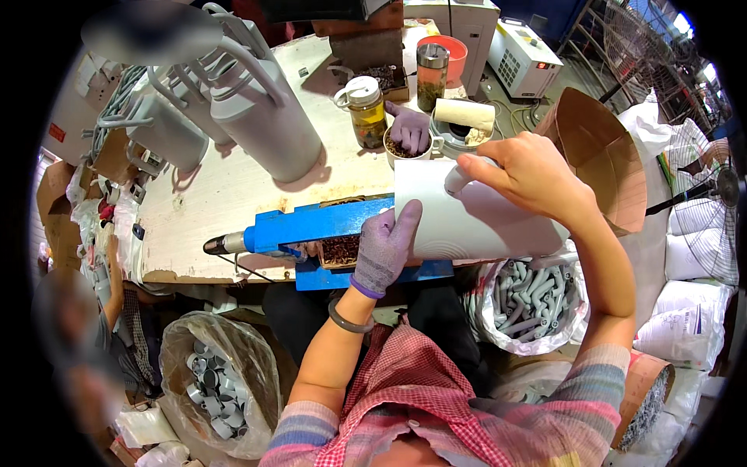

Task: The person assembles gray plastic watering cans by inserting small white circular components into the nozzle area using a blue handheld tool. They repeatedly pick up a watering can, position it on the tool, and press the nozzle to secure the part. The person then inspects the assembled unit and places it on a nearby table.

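A pale grey plastic watering-can body (pixel 486 229) lies on its side in front of me, across the table's near edge. My left hand (pixel 385 245), in a grey and purple knit glove, grips its left end; the thumb lies on the outside and the other fingers are partly hidden. My bare right hand (pixel 537 175) is closed round a short grey plastic piece (pixel 459 180) that touches the body's upper side. Left of the body is a blue metal fixture (pixel 315 227) with a dark-tipped tool end. Small brown screws (pixel 340 251) fill a tray beside my left hand.
Several grey watering cans (pixel 268 117) stand at the left on the table. Behind the body are a purple glove (pixel 408 128) over a cup, a lidded jar (pixel 364 113) and a tumbler (pixel 432 76). Bags of curved grey parts (pixel 537 300) and grey rings (pixel 218 393) flank my lap.
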`<state>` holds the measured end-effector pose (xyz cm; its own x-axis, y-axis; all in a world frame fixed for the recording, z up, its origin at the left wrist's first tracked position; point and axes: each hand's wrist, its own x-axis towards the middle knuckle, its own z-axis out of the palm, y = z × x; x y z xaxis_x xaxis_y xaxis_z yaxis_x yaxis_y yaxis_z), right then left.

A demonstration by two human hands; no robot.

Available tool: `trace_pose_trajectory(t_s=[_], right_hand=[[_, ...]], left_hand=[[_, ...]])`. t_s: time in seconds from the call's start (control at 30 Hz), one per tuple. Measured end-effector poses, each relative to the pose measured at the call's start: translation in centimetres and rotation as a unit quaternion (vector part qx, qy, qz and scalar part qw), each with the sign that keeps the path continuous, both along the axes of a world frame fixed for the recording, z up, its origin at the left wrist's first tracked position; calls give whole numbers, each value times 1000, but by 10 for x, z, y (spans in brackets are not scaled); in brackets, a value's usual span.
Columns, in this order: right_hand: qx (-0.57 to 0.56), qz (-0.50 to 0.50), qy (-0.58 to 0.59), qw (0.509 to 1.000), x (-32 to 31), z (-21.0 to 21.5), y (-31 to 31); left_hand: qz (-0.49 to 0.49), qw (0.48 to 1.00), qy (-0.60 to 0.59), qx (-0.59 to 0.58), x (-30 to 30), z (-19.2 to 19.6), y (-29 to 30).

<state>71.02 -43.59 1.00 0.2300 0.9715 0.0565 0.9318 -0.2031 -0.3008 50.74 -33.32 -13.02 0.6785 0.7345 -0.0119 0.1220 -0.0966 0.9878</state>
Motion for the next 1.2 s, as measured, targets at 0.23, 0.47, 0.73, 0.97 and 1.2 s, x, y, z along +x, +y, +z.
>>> trace_pose_trajectory(t_s=[0.23, 0.47, 0.73, 0.97, 1.2], right_hand=[[-33, -9, 7, 999, -5, 1, 1], [-24, -1, -48, 999, -5, -9, 0], [-16, -28, -5, 999, -2, -8, -2], [-18, -30, 27, 999, -3, 0, -3], [-46, -10, -10, 999, -5, -2, -4]], left_hand=[[-24, 999, -15, -37, 1, 15, -2], [-31, 999, 2, -19, 2, 13, -3], [-54, 998, 9, -5, 0, 22, -1], [-46, 999, 18, 11, 1, 19, 0], [-39, 999, -6, -17, 2, 20, -2]])
